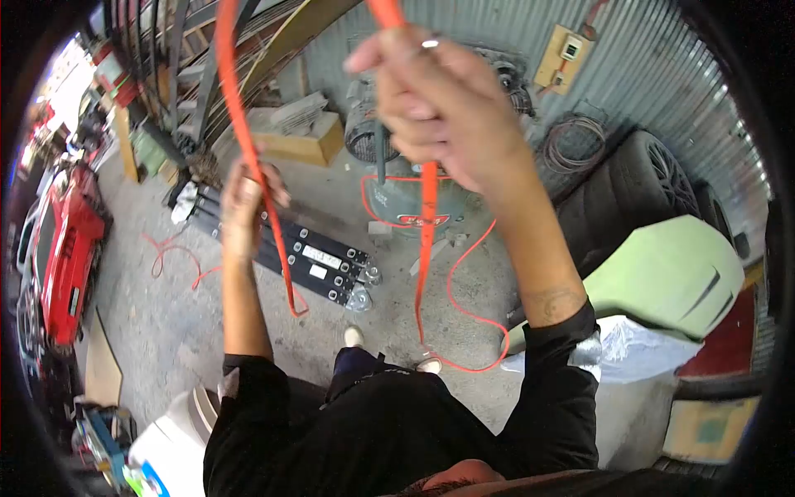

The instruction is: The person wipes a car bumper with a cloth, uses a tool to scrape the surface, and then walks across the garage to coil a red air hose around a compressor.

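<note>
the orange hose (pixel 428 215) hangs in raised lengths on the near side of the compressor (pixel 387 199), with slack trailing over the floor to the compressor's right. the right hand (pixel 447 103) is curled tightly round one length — held high, probably so it hangs free of the slack. the left hand (pixel 247 203) is half-curled at another length, left of the compressor; whether it grips, i cannot tell. also left of the compressor, a yellowish box (pixel 313 149) bears grey pieces on top — its inside is hidden. right of the compressor, plastic sheeting (pixel 642 352) lies under a pale green panel (pixel 646 277), perhaps guarding its finish.
</note>
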The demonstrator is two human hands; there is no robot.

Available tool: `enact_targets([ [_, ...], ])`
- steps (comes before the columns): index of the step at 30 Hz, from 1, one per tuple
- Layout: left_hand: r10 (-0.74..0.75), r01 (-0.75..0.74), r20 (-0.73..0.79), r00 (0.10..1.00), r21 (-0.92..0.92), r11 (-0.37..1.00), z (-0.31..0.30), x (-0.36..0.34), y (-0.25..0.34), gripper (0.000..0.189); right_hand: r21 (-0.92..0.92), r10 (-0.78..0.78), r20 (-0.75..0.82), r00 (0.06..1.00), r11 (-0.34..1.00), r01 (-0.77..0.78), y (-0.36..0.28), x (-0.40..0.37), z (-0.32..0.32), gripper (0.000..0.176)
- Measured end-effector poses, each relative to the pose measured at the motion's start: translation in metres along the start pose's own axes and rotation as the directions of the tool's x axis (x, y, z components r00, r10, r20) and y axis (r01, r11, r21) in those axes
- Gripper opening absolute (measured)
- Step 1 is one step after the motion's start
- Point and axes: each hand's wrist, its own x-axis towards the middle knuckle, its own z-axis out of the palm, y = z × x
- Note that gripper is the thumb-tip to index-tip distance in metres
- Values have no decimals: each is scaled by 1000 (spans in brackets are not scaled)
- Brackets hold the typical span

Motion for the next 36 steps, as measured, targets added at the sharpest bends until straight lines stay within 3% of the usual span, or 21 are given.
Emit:
enact_targets([
  [2, 45, -49, -214, 976, -12, 999, -3, -1, 51, 86, -71, 47, 163, 986, 997, -36, 17, 1, 6, 36],
  [5, 54, -55, -14, 998, -38, 998, -56, -16, 118, 90, -53, -10, 253, 968, 998, 24, 22, -5, 20, 37],
  [9, 185, -185, 39, 982, -4, 983, -92, -48, 202, 81, -152, -60, 301, 952, 982, 110, 2, 4, 37, 33],
  [10, 186, -176, 79, 979, -114, 978, -95, -60, 216, 76, -301, -247, 316, 916, 890, 344, 0, 20, 40, 39],
  [11, 196, -166, 122, 973, -222, 961, -97, -71, 226, 71, -373, -333, 336, 881, 812, 449, -11, 37, 44, 25],
  [13, 232, -93, 253, 939, -463, 882, -101, -99, 218, 58, -649, -387, 222, 895, 626, 432, -28, 53, 57, 22],
  [14, 187, -176, -12, 982, -395, 901, -100, -128, 200, 53, -691, -458, 232, 859, 544, 476, -23, 69, 51, 23],
  [16, 69, -234, -486, 871, -288, 929, -65, -189, 143, 42, -730, -520, 260, 814, 446, 518, -8, 98, 38, 26],
  [17, 88, -171, -443, 892, -152, 973, -30, -212, 121, 41, -764, -478, 367, 798, 334, 552, 1, 106, 35, 23],
  [18, -52, 112, 160, 986, -390, 914, -28, -218, 113, 43, -778, -419, 469, 777, 220, 589, 12, 115, 31, 21],
  [19, -142, 196, 152, 978, -454, 869, -1, -227, 100, 48, -771, -405, 486, 775, 219, 598, 29, 126, 22, 21],
  [21, -173, 262, 217, 961, -498, 827, 30, -233, 69, 52, -462, -346, 883, 318, -517, 720, 59, 141, 1, 35],
  [22, -208, 290, 210, 955, -534, 794, 42, -241, 55, 52, -638, -320, 770, 551, -379, 671, 61, 120, 4, 32],
  [23, -236, 335, 245, 940, -537, 775, 55, -246, 47, 52, -623, -308, 782, 542, -382, 683, 57, 107, 12, 32],
  [24, -266, 381, 281, 922, -537, 753, 65, -249, 40, 53, -822, -117, 536, 836, -298, 485, 53, 96, 20, 34],
  [25, -260, 370, 271, 927, -550, 749, 73, -250, 29, 53, -936, 104, 193, 976, -280, 215, 49, 86, 27, 35],
  [27, -386, 535, 389, 836, -732, 421, 89, -256, -1, 48, -922, 185, 156, 970, -325, 211, 40, 63, 39, 34],
  [29, -537, 578, 311, 784, -680, 451, 103, -253, -41, 48, -910, 255, 112, 961, -362, 202, 34, 48, 32, 34],
  [31, -676, 645, 226, 701, -606, 466, 114, -249, -75, 49, -785, 159, 465, 871, -380, 489, 25, 28, 6, 35],
  [33, -766, 780, 224, 602, -368, 505, 119, -243, -104, 52, -774, 74, 556, 828, -319, 547, 7, 1, -6, 30],
  [36, -802, 840, 326, 500, -407, 358, 155, -245, -179, 58, -888, 140, 459, 877, 38, 458, -24, -42, -23, 24],
])
